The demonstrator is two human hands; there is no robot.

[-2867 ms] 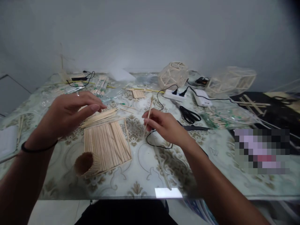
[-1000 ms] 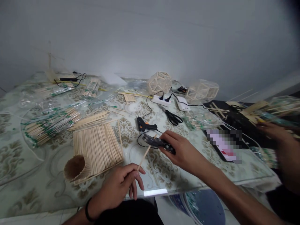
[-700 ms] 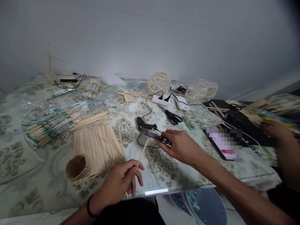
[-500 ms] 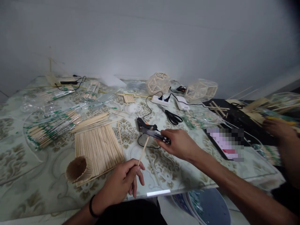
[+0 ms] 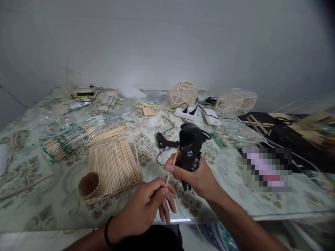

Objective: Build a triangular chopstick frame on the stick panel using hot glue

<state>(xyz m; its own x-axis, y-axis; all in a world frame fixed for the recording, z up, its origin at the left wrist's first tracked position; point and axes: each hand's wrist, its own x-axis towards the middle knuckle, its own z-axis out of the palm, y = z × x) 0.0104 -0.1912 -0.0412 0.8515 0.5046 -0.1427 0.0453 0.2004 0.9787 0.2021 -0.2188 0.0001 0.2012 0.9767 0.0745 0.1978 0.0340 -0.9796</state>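
My left hand (image 5: pixel 154 200) pinches the lower end of a thin wooden stick (image 5: pixel 172 166) between thumb and forefinger, its other fingers loosely curled. Close beside it, my right hand (image 5: pixel 195 174) grips a bulky black hand cutter (image 5: pixel 190 146) with rivets, tilted upright. The thumb and a fingertip of that hand also touch the stick. Left of my hands lies a flat panel of sticks (image 5: pixel 113 165) laid side by side. A round cup made of sticks (image 5: pixel 91 184) rests on its near left corner. The cutter partly hides the scissors behind it.
A glue gun (image 5: pixel 167 141) with a cord lies just beyond my hands, near a white power strip (image 5: pixel 185 113). Bagged sticks (image 5: pixel 69 141) and loose sticks (image 5: pixel 107 136) lie left. Two stick-frame shapes (image 5: pixel 182 94) stand at the back. A blurred, pixelated phone-like item (image 5: pixel 264 170) is right.
The cutter has turned from lying across the stick's upper end to standing upright. My right hand has come nearer my left and now touches the stick. The view has shifted slightly.
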